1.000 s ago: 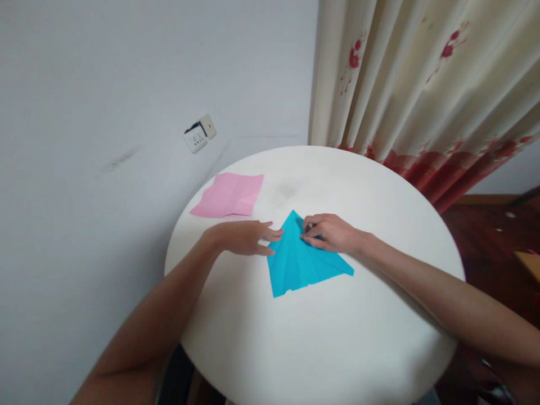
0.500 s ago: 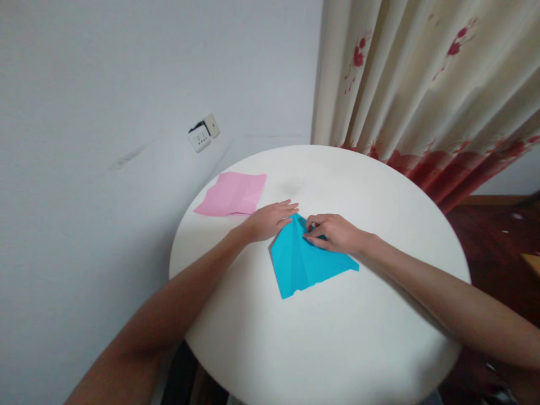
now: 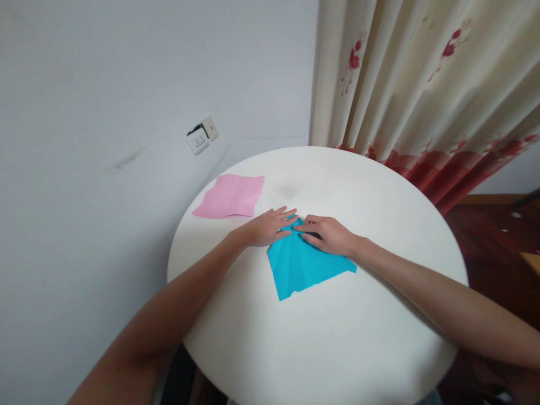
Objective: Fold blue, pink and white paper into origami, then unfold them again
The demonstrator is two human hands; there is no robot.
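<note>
A folded sheet of blue paper (image 3: 301, 267) lies on the round white table, narrow at its far end and wider toward me, with several creases fanning from the tip. Its near edge looks ragged. My left hand (image 3: 268, 226) rests palm down at the far left edge, fingers spread over the tip. From the right, my right hand (image 3: 331, 233) presses a stretched index finger onto the paper just below the tip. Its thumb is apart from that finger, and the other fingers are partly curled. Both hands cover parts of the far edges.
A creased pink paper sheet (image 3: 231, 196) lies at the far left of the white table (image 3: 371, 332). Behind the table are a wall with a socket (image 3: 197, 140) and a patterned curtain (image 3: 392, 84). The table's left rim is close to the wall.
My right hand has shifted slightly left, and its index finger now reaches onto the paper near the tip. My left fingers have spread over the tip. The view moved slightly.
</note>
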